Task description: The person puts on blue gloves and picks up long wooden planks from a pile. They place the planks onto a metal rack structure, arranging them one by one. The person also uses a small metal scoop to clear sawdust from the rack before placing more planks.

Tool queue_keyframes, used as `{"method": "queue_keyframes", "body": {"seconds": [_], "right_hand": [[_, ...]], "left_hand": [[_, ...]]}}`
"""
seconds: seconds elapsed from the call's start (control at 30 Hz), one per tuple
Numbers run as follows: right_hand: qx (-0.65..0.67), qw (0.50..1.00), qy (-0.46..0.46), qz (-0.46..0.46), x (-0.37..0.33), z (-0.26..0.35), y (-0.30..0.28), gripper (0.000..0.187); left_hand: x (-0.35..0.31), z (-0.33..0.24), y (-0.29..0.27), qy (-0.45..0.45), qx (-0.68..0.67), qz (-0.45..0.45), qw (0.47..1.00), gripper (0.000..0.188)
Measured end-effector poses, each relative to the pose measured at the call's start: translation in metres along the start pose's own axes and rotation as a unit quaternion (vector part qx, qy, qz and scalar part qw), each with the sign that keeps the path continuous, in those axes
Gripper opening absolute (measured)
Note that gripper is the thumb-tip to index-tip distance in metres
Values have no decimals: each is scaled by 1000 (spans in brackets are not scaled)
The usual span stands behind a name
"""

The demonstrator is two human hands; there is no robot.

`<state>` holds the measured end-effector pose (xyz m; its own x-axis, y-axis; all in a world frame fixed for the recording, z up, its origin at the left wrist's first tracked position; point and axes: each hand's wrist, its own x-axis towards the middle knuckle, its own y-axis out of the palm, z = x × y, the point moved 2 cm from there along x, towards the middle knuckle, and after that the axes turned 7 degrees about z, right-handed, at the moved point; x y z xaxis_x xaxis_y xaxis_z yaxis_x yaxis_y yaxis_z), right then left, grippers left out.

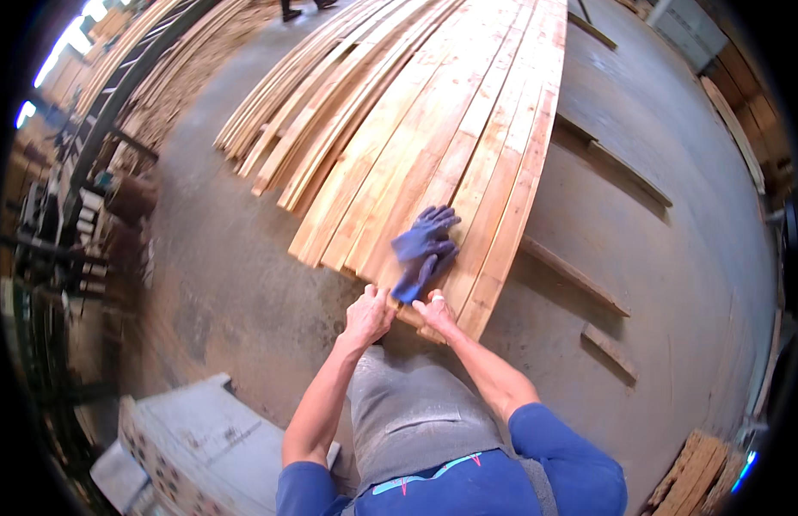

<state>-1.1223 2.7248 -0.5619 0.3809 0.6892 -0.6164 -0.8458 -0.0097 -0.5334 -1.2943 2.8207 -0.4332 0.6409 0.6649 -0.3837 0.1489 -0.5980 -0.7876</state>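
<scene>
A broad stack of pale wooden boards (416, 155) stretches away from me, their near ends uneven. At those ends my left hand (369, 316) is closed, its fingers curled at the edge of a board. My right hand (436, 312), with a ring on one finger, grips a board end a little to the right; its underside fingers are hidden. Just beyond both hands, a pair of blue work gloves (426, 249) lies loosely on top of the boards, one partly over the other.
Narrower wooden strips (300, 129) lie along the stack's left side. Loose timber pieces (575, 275) rest on the concrete floor to the right. A grey metal machine part (210, 447) stands at lower left, and dark metal racking (89, 163) runs along the left.
</scene>
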Motion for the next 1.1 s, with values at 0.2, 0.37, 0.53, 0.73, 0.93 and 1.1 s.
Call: {"method": "queue_keyframes", "body": {"seconds": [0.2, 0.37, 0.53, 0.73, 0.93, 1.1], "right_hand": [[61, 991, 107, -58, 28, 7, 18, 40], [86, 974, 130, -164, -7, 13, 9, 30], [171, 951, 65, -250, -35, 39, -15, 14], [198, 936, -112, -267, -64, 111, -62, 18], [198, 970, -137, -3, -145, 202, -51, 25], [169, 964, -167, 122, -164, 283, 22, 29]], "left_hand": [[146, 39, 32, 133, 16, 15, 991, 60], [195, 63, 50, 193, 55, 44, 979, 22], [198, 67, 28, 260, -35, 22, 965, 12], [125, 32, -80, 301, -109, 28, 947, 22], [16, 62, -148, 37, -409, 163, 897, 37], [-61, 110, -168, 51, -458, 68, 885, 29]]}}
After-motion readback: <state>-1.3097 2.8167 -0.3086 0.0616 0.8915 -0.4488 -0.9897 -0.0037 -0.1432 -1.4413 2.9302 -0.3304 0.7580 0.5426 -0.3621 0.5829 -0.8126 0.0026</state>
